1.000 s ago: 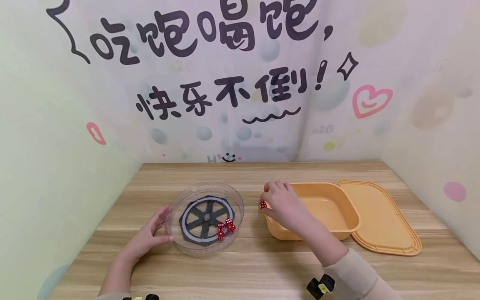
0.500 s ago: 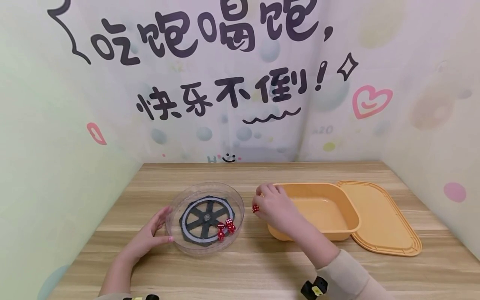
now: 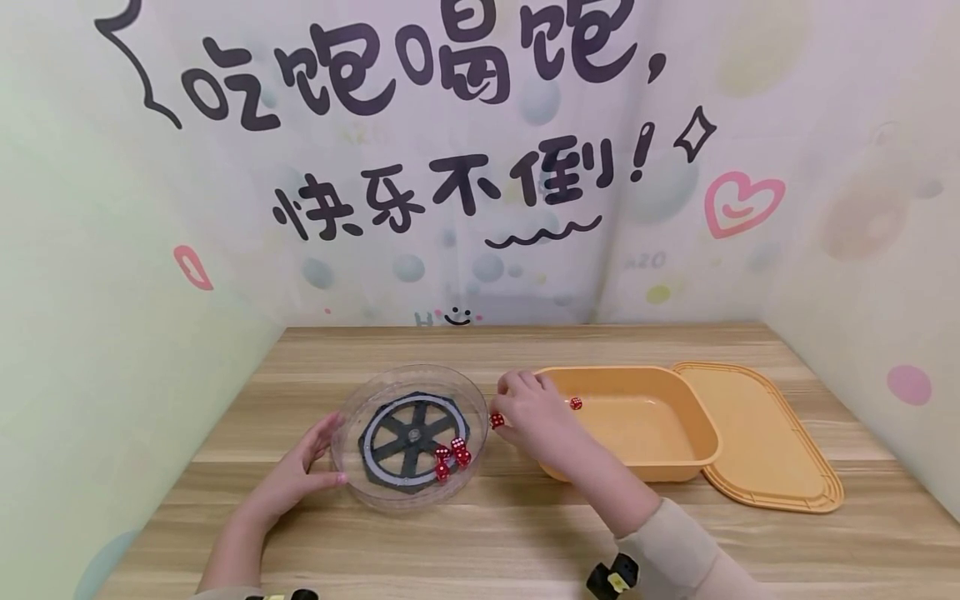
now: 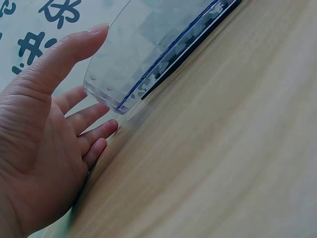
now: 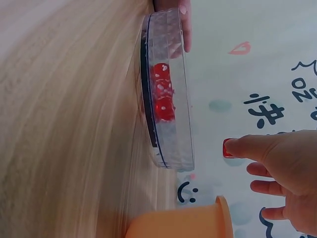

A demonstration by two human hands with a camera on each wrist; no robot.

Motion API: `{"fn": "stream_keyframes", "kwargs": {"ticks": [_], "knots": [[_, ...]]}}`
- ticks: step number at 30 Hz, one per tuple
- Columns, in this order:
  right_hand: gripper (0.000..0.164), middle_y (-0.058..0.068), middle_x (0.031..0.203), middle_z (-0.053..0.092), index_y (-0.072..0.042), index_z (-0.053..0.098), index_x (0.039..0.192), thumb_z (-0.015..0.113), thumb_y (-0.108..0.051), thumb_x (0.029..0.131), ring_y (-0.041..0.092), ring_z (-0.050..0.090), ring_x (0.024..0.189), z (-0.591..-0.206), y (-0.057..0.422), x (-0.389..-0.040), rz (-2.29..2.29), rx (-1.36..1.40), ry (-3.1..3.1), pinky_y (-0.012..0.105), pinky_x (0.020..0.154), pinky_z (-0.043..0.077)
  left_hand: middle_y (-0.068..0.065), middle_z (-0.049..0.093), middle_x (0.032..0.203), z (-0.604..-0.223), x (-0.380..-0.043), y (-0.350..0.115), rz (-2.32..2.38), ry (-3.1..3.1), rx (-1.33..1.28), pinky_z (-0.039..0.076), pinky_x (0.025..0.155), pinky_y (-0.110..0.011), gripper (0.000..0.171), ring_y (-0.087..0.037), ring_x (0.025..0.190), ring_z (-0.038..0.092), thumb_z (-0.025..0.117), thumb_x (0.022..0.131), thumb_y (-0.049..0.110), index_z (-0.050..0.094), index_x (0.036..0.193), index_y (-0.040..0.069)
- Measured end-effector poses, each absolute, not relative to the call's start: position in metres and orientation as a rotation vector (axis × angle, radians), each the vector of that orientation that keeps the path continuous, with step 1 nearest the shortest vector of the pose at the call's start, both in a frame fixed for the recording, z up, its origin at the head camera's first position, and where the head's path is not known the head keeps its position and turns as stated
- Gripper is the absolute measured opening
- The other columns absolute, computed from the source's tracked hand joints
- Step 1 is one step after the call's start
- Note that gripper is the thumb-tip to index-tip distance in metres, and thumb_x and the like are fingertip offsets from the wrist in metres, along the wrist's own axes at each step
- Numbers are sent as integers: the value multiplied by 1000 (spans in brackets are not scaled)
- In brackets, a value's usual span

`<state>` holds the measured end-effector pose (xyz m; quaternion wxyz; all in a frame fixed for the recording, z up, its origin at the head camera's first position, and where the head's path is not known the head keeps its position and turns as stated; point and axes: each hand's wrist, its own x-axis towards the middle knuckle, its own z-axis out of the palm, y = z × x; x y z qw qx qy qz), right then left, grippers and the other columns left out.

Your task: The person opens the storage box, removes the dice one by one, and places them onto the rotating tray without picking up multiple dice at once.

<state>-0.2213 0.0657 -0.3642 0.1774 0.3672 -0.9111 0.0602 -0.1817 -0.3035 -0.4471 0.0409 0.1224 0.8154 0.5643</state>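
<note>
My right hand [image 3: 542, 418] pinches a red die [image 3: 497, 421] between thumb and fingers, in the gap between a clear round dish [image 3: 348, 492] and an orange box [image 3: 630, 471]. The right wrist view shows that die [image 5: 229, 148] under the thumb, above the level of the dish rim. Several red dice [image 3: 452, 455] lie together in the right part of the dish, over a dark wheel-like pattern. Another die [image 3: 576, 403] is in the box. With spread, relaxed fingers my left hand [image 4: 54, 129] rests against the dish's left side, thumb at its wall.
An orange lid [image 3: 772, 433] lies flat to the right of the box, its left edge partly hidden by it. All stand on a wood-grain table [image 3: 450, 550]. A printed curtain [image 3: 450, 275] hangs behind the table's far edge.
My right hand has moved left with the die, from over the box's left rim towards the dish. The die in the box has come into view. The left hand stays put.
</note>
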Motion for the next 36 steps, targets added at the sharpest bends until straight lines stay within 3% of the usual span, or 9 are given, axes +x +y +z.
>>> {"fn": "stream_keyframes", "kwargs": {"ticks": [10, 14, 17, 19, 21, 23, 26, 29, 36], "knots": [[16, 4, 103, 55, -17, 70, 90, 80, -25, 79, 26, 50, 100, -372, 53, -223, 165, 1060, -2594, 46, 89, 39, -22, 17, 155, -447, -181, -304, 1718, 2496, 359, 21, 96, -5, 94, -40, 140, 12, 75, 80, 9, 14, 152, 2], [18, 4, 104, 56, -17, 70, 90, 80, -27, 79, 26, 51, 101, -375, 48, -223, 137, 1078, -2591, 46, 90, 41, -22, 18, 155, -446, -180, -303, 1717, 2504, 372, 21, 107, -19, 94, -40, 140, 12, 75, 80, 8, 15, 151, 1], [18, 3, 104, 56, -18, 71, 90, 80, -28, 79, 25, 51, 101, -378, 44, -222, 124, 1078, -2600, 46, 91, 41, -23, 18, 154, -447, -181, -303, 1717, 2508, 377, 21, 106, -17, 94, -41, 140, 12, 75, 80, 8, 15, 151, 1], [17, 3, 104, 57, -18, 71, 91, 79, -28, 79, 24, 51, 102, -379, 42, -223, 125, 1074, -2608, 46, 92, 41, -23, 18, 155, -447, -181, -303, 1717, 2508, 369, 21, 97, -6, 95, -41, 140, 12, 75, 79, 9, 14, 151, 1], [18, 3, 104, 57, -18, 72, 93, 79, -28, 80, 24, 51, 102, -380, 41, -224, 122, 1066, -2619, 46, 93, 41, -22, 18, 155, -447, -181, -303, 1711, 2512, 364, 21, 95, -4, 95, -41, 140, 12, 75, 79, 9, 14, 152, 1], [18, 3, 104, 56, -18, 72, 93, 79, -28, 80, 23, 51, 102, -381, 39, -225, 114, 1062, -2621, 46, 92, 41, -22, 18, 155, -446, -181, -303, 1697, 2521, 361, 21, 101, -11, 95, -41, 140, 13, 75, 79, 10, 14, 152, 2], [20, 2, 102, 56, -18, 72, 93, 79, -30, 79, 23, 50, 100, -383, 36, -228, 109, 1063, -2620, 45, 91, 41, -22, 18, 155, -445, -181, -304, 1691, 2520, 353, 18, 112, -34, 95, -41, 140, 13, 75, 79, 11, 14, 152, 2], [22, 2, 102, 55, -18, 71, 93, 79, -33, 78, 22, 50, 99, -384, 33, -229, 105, 1071, -2621, 45, 90, 41, -22, 17, 155, -444, -181, -304, 1680, 2522, 352, 10, 109, -56, 96, -42, 140, 13, 75, 80, 11, 13, 152, 1], [25, 2, 104, 55, -19, 71, 95, 79, -35, 78, 22, 49, 101, -387, 28, -231, 73, 1057, -2660, 44, 91, 40, -23, 17, 155, -444, -181, -303, 1701, 2511, 353, 9, 109, -58, 95, -43, 139, 12, 75, 79, 9, 13, 151, 0]]}}
